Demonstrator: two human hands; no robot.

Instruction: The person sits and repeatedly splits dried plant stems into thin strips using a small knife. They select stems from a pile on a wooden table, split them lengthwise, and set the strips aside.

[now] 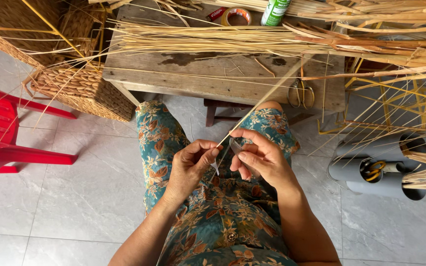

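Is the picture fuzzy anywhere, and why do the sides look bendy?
Head view: soft, even daylight, no hard shadows, faint sheen on the grey floor tiles. The left hand, right hand and the straw strip they hold look sharp. The wide lens bends the edges, so the wooden table and red chair look curved and tilted.

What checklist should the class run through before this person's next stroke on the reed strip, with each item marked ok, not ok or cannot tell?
1. Left hand pinches the near end of the reed strip: ok.
2. Right hand holds the small blade against the strip: ok.
3. Blade edge pointing away from the fingers: cannot tell.
4. Strip runs free up to the wooden table: ok.
5. Scissors lie on the table, away from both hands: ok.
6. More reeds ready on the table: ok.
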